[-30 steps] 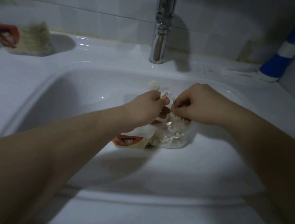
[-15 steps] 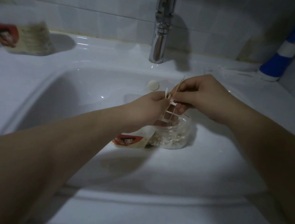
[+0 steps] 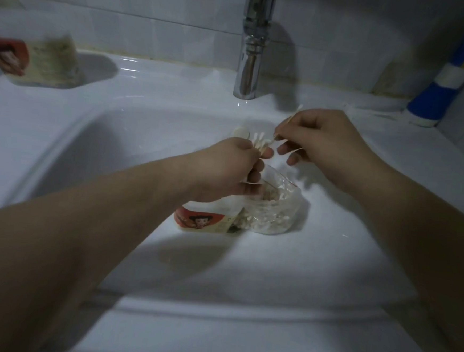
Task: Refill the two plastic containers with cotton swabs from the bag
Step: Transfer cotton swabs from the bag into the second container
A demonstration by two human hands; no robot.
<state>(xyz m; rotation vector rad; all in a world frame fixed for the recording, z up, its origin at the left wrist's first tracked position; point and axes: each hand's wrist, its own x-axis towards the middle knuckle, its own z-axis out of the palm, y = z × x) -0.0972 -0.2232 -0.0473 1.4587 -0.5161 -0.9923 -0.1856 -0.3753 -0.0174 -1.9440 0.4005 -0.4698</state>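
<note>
White ceramic sink (image 3: 61, 140) under the tap (image 3: 253, 52), filling most of the view; no separate surface, only the sink's own rim.

Below the tap, slightly to its left: left hand (image 3: 231, 173), fingers closed around a small upright bundle of cotton swabs (image 3: 258, 140), tips fanned out above the fist. Below and right of the tap: right hand (image 3: 325, 141), fingers pinched on a loose swab (image 3: 292, 116) or two (exact count too fine to tell), clear of the bag.

Changed within the last second: both hands then low at the bag's mouth, the right one now raised toward the tap with swabs drawn out. Probable meaning: swabs being pulled from the bag and gathered in the left fist, ready for a container; no drop into a container visible yet.

Far left of the tap, on the rim: container (image 3: 39, 63) with a red picture label, blurred, seemingly packed with pale swabs. Far right of the tap, against the wall: blue bottle (image 3: 437, 89), no part in this.

Straight below the tap, in the basin under the left hand: clear crinkled bag (image 3: 275, 209), still well stocked with swabs. Touching it on the side away from the right hand, a red-labelled piece (image 3: 202, 219); part of the bag or the second container, impossible to tell.

Just below the tap, behind the left fist: small pale disc (image 3: 241, 132), likely the drain cover.
</note>
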